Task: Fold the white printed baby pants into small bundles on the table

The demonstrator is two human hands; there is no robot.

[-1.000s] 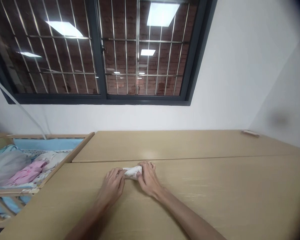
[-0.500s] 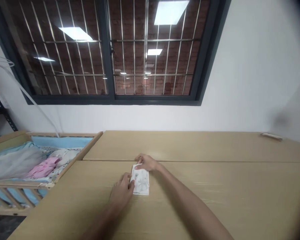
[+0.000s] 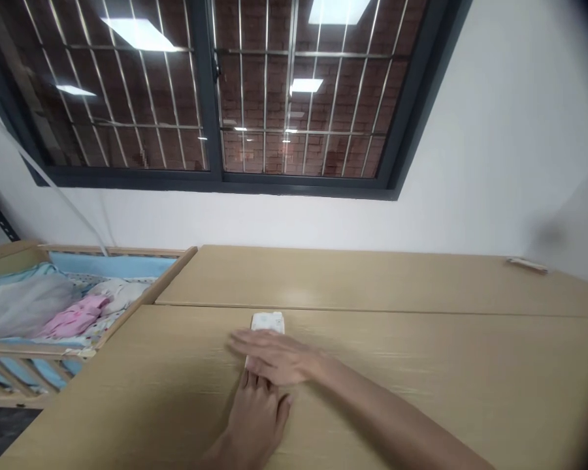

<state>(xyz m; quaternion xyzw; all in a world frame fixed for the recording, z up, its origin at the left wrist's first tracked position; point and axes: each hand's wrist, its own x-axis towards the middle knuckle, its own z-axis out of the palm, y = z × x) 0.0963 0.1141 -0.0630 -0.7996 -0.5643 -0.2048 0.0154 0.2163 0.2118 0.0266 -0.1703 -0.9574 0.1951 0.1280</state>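
A small folded white cloth (image 3: 268,321) with faint grey prints lies on the tan tabletop (image 3: 372,365). Its far end shows, while most of the rest is under my hands. My right hand (image 3: 274,356) rests flat across the middle of the cloth, fingers stretched to the left and slightly blurred. Just nearer to me, my left hand (image 3: 257,411) lies palm down at the cloth's near end with its thumb apart. Its fingertips are hidden beneath my right hand. Neither hand grips anything that I can see.
A wooden crib (image 3: 174,277) with blue padding stands at the left, holding a pink cloth (image 3: 76,316) and pale bedding. A thin flat object (image 3: 526,265) lies at the far right of the table. Behind are a white wall and a barred window (image 3: 215,183).
My right hand has come from the cloth's far edge toward me and flattened over it. My left hand has shifted from the cloth's left side to its near end. The view has tilted slightly downward.
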